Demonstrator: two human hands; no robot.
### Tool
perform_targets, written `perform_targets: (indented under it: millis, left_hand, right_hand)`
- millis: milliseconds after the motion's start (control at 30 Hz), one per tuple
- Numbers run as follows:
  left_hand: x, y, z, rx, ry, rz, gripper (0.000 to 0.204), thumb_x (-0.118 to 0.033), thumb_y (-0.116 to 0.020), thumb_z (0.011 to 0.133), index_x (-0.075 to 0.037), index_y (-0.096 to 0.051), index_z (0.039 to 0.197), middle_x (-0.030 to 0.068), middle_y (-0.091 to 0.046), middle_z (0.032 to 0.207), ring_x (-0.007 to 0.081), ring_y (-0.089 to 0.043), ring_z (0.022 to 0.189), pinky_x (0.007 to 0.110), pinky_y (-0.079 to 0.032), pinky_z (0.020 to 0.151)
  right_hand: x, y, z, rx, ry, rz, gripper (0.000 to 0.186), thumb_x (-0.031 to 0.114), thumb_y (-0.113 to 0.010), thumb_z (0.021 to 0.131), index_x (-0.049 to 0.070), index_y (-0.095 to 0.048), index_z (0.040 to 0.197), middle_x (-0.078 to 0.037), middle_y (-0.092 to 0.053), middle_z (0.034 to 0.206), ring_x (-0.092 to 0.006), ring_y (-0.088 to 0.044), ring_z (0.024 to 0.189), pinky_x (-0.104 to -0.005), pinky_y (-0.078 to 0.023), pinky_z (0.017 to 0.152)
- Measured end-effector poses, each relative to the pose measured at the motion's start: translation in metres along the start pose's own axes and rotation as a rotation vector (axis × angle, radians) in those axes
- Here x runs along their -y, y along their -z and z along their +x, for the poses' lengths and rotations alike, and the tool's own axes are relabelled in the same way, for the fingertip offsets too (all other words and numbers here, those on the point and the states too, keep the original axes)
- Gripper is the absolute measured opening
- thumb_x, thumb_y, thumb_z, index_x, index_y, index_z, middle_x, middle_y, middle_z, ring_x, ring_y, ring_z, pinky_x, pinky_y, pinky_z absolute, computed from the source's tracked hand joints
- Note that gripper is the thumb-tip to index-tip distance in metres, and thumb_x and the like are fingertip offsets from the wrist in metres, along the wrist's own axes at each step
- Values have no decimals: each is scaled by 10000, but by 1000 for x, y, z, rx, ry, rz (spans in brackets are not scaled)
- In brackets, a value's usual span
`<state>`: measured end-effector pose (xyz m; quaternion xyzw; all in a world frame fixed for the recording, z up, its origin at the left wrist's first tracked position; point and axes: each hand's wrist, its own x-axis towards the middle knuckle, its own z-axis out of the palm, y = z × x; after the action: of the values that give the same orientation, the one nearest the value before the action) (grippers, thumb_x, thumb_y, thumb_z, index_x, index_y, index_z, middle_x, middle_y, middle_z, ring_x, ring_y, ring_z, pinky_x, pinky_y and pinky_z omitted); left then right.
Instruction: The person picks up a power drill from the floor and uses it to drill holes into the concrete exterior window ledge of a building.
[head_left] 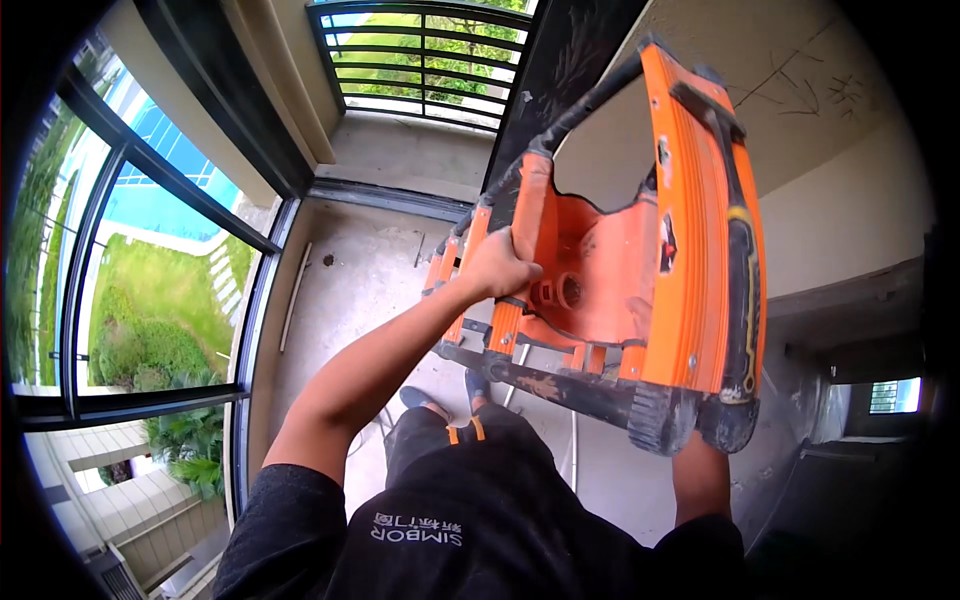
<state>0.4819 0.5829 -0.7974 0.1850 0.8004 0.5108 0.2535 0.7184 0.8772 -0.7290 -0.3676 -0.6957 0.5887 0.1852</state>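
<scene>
An orange and black folding stepladder [690,240] is held up in front of me, tilted, with its ribbed black feet toward me. My left hand [500,265] is closed around an orange part on its left side. Between the side parts hangs an orange cloth pouch [600,270] with a round orange piece inside. A hammer [742,290] with a dark and yellow handle lies along the outer orange face. My right forearm goes up behind the stepladder; most of that hand is hidden, and what look like the fingers of my right hand [639,313] curl at the pouch's right edge.
Large dark-framed windows [255,290] stand on the left, with a lawn and pool outside. A railing [425,60] crosses beyond a door track [390,197]. A bare wall [840,190] rises at the right, and a thin pale strip [296,297] lies along the window base.
</scene>
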Motion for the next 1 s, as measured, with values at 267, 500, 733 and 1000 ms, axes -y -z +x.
perform_targets:
  millis: [267,500,733,1000]
  left_hand:
    - [6,-93,46,104,27,64,749,-362,-855,728,52,-634,1312,302,-737,1224,452,-707,1176,476,-555,1025]
    - [14,-102,43,85,4,95,664,-317,-851,845,57,-596,1330,232,-760,1113,316,-740,1091,406,-573,956]
    - [159,-75,23,39,269,-468,588,-589,-666,1034,-86,-571,1324,117,-673,836,185,-633,629,351,-537,554]
    - [450,-21,-271,-401,1096,40,449,-308,-624,983,123,-678,1098,263,-774,880,356,-785,724,434,-651,674]
  right_hand:
    - [-59,85,28,-135,-80,124,316,319,-642,1052,45,-586,904,-22,-542,736,-128,-539,652,-314,-463,593]
    - [-96,91,42,-200,-125,174,352,346,-612,1086,72,-545,876,-11,-491,705,-128,-506,625,-303,-440,573]
    - [149,87,33,148,467,49,430,375,-563,1125,114,-455,802,4,-432,685,-112,-475,620,-281,-402,549]
    - [201,56,0,336,556,-868,433,292,-730,999,44,-459,769,3,-398,713,-97,-394,715,-317,-337,632]
